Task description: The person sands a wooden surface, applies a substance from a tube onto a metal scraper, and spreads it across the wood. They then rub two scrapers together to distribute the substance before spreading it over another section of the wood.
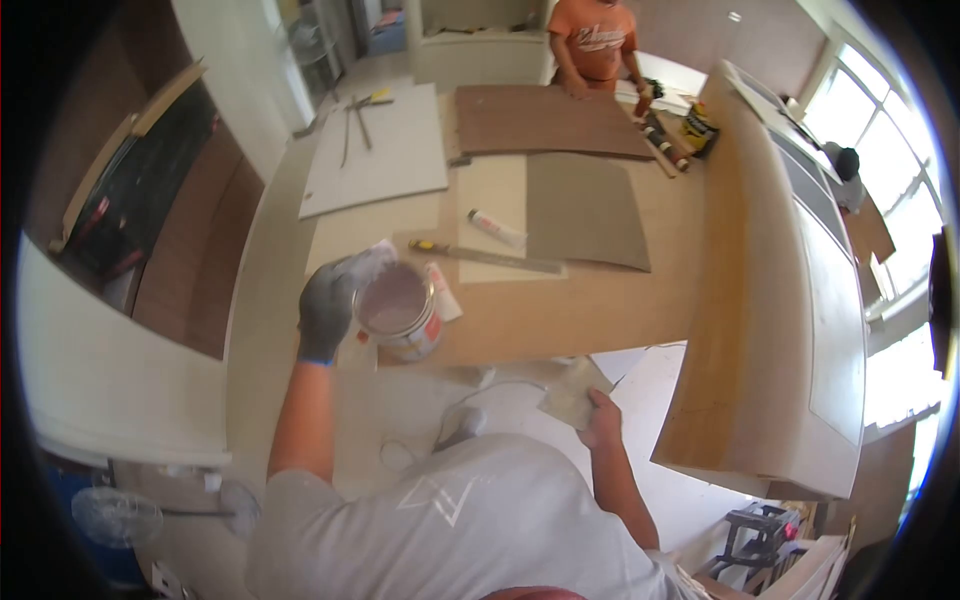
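My left hand [326, 312], in a grey glove with pale smears on its fingers, is wrapped round the left side of an open metal can [412, 343] at the table's near edge. The can's mouth faces me and shows a pinkish-grey inside. My bare right hand [600, 422] grips a thin, flat, pale square piece [572, 393] like a spreader, held low in front of my body, off the table. Just beyond the can lie a white tube [443, 292], a long metal ruler or level [490, 256] with a yellow mark, and another white tube [496, 228].
The wooden table [620, 310] bears a grey sheet [585, 210], a brown panel [550, 120] and a white board [385, 165] with tools. Another person [595, 45] in orange stands at the far side. A large curved panel [760, 300] rises at right. A cable [480, 392] lies below.
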`<state>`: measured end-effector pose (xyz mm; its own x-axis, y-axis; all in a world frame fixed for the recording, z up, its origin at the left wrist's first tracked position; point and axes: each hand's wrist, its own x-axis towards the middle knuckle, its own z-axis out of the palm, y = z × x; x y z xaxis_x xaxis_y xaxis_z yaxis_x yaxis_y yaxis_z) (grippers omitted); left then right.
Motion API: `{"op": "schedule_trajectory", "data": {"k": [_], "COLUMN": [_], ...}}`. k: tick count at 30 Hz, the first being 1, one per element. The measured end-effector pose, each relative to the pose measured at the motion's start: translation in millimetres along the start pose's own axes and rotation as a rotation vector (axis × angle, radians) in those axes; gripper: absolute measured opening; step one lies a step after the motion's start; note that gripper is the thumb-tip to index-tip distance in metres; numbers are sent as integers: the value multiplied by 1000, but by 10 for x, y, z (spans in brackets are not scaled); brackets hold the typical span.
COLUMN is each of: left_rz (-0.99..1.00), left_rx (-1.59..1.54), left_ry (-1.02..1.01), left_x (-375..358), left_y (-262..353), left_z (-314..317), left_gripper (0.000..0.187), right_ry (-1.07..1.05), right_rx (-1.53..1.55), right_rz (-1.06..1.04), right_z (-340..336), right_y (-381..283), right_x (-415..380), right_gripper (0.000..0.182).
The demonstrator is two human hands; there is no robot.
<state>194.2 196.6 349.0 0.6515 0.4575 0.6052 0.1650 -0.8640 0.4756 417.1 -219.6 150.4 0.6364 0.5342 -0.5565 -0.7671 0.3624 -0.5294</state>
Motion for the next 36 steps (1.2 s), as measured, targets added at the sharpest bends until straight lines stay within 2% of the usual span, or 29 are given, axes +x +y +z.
{"op": "schedule_trajectory", "data": {"k": [2, 4, 6, 8, 10, 11, 12, 14, 17, 23, 24, 28, 32, 36], "left_rz": [-134, -110, -81, -69, 8, 96, 154, 265, 378, 449, 525, 390, 385, 400], "left_rx": [-102, -345, -601, -547, -503, -649, -561, -384, -337, -265, -232, -280, -303, -334], "left_ry": [70, 131, 55, -126, -128, -60, -112, -212, -310, -393, -353, -411, -420, -424], "left_x": [-44, 25, 84, -62, -347, -389, -398, -399, -414, -386, -361, -262, -255, -228], "left_y": [60, 510, 925, 928, 892, 1028, 1113, 1258, 1260, 1246, 1246, 1359, 1322, 1365], "left_z": [12, 63, 241, 434, 735, 873, 893, 868, 921, 1134, 1152, 1196, 1369, 1417], "left_gripper": [35, 30, 30, 31, 29, 30, 31, 31, 43, 48, 49, 46, 49, 53], "right_ry": [-102, -155, -251, -281, -293, -288, -283, -252, -210, -177, -165, -161, -158, -143], "right_rx": [-3, 3, 63, 88, 108, 118, 126, 118, 108, 109, 115, 151, 179, 130], "right_rz": [-8, 46, 69, 74, 82, 88, 95, 80, 21, -88, -102, -152, -195, -154], "right_z": [486, 937, 1259, 1546, 1725, 1788, 1831, 1835, 1757, 1639, 1598, 1536, 1403, 1262], "right_y": [-48, -106, -96, -86, -122, -142, -164, -257, -314, -415, -395, -415, -395, -358], "right_x": [2, 33, 108, 101, 15, -46, -101, -192, -252, -298, -320, -376, -304, -288], "right_gripper": [44, 43, 41, 40, 40, 40, 39, 36, 35, 38, 38, 34, 37, 42]}}
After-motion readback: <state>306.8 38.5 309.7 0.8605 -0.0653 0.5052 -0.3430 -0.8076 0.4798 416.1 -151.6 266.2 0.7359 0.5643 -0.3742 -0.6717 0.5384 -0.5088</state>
